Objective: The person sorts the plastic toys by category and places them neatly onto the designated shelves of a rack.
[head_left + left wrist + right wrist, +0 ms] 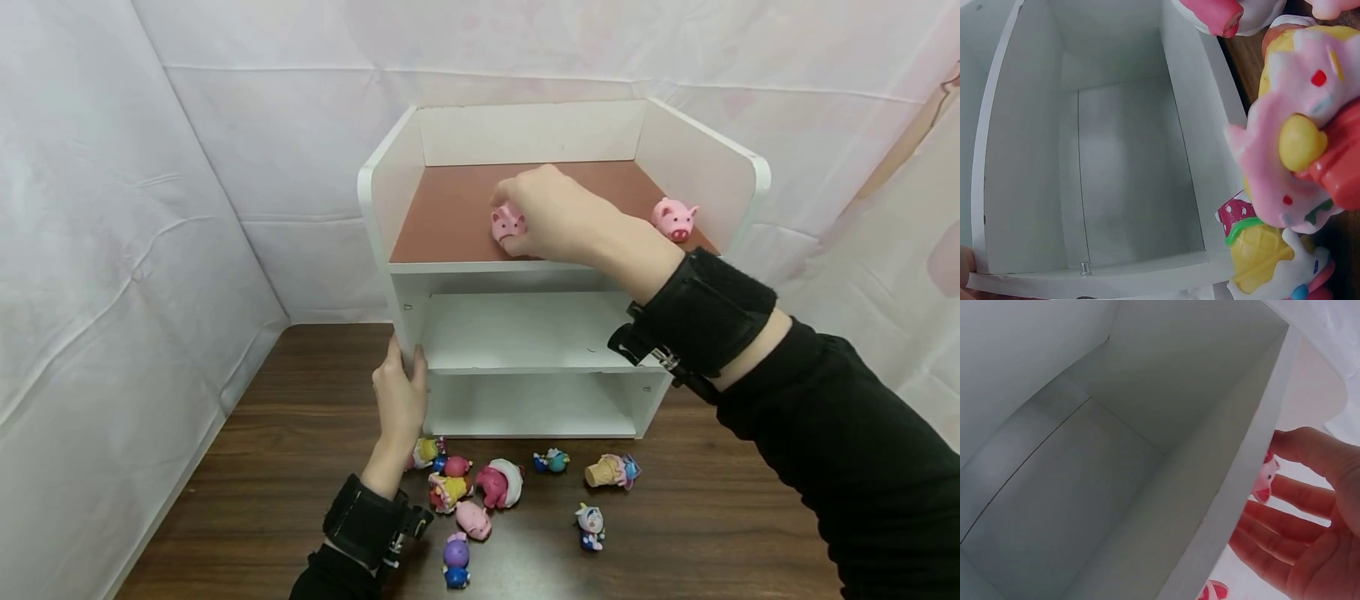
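A small white shelf unit (532, 370) with a brown top board (450, 208) stands against the cloth backdrop. At the front of that board, left of its middle, my right hand (558, 212) holds a pink pig figurine (507, 223) between thumb and fingers. In the right wrist view the pig (1265, 478) shows between the fingers, partly hidden by the board edge. A second pink pig (675, 219) stands at the board's right end. My left hand (401, 396) grips the front edge of the left side panel (408, 333), low down, thumb on the inner side.
On the wooden table (285, 467) before the unit lie several toy figures, among them a pink pig (474, 520), a purple-headed figure (456, 553), an ice-cream-cone figure (611, 472) and a white-and-blue figure (591, 527). Raised walls border the top board at back and sides.
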`<control>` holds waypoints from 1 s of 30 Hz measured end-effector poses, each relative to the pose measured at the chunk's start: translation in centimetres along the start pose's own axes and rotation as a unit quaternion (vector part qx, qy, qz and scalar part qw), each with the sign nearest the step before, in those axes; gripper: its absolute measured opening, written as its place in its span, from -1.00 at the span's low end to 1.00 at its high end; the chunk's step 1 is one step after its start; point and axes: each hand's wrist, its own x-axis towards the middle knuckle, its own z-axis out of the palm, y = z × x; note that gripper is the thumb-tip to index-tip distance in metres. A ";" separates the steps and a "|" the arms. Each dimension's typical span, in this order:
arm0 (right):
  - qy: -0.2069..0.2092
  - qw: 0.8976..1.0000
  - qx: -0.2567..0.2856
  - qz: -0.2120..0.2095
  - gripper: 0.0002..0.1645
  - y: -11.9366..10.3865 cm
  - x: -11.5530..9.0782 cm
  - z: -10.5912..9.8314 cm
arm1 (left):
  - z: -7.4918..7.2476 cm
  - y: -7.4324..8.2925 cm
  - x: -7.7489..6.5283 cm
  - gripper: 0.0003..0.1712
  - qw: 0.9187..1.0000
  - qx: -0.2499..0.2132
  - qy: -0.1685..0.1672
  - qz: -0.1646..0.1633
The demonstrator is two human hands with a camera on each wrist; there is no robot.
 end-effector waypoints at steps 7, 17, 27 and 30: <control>0.048 0.998 0.032 0.009 -0.61 -0.3 -1.4 -0.8 | -0.1 -0.1 0.1 -0.59 1.000 -0.001 0.001 0.004; 0.236 0.970 0.053 -0.018 -0.71 0.1 -4.5 -0.1 | -0.1 -0.2 0.2 -0.60 1.000 -0.003 0.007 0.005; 0.360 0.928 0.084 -0.057 -0.79 0.6 -8.0 3.9 | -0.1 -0.3 0.2 -0.59 1.000 -0.006 0.004 0.007; 0.380 0.920 0.077 -0.046 -0.77 1.0 -9.4 5.2 | -0.1 -0.3 0.2 -0.59 1.000 -0.007 0.003 0.007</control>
